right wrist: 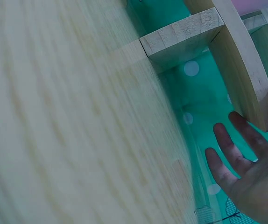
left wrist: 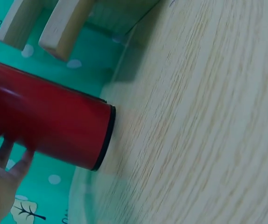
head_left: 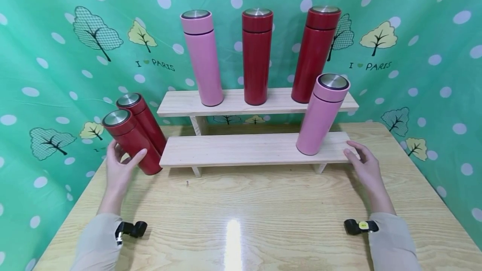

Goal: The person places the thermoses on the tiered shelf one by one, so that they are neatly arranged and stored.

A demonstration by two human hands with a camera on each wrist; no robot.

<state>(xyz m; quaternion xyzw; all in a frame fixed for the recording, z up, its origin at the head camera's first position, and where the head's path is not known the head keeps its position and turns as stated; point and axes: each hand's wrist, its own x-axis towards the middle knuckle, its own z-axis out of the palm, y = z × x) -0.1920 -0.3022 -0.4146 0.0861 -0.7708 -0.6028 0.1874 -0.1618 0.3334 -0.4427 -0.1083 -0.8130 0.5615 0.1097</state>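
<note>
My left hand [head_left: 119,166] holds a red thermos bottle [head_left: 137,143] at the left of the shelf, thumb on one side and fingers round the other. The left wrist view shows the black-rimmed base of the bottle [left wrist: 54,116] close over the table. Just behind it stands a second red thermos bottle [head_left: 148,120]. At the right end of the lower shelf board [head_left: 233,147], my right hand [head_left: 365,166] is by the edge with nothing gripped. Its fingers [right wrist: 227,149] are spread and relaxed below the board in the right wrist view.
On the lower board a pink thermos bottle [head_left: 321,116] stands near the right end. The upper board [head_left: 229,99] carries another pink bottle [head_left: 203,62] and two red bottles [head_left: 257,60]. A green patterned cloth [head_left: 433,95] hangs behind the wooden table [head_left: 282,216].
</note>
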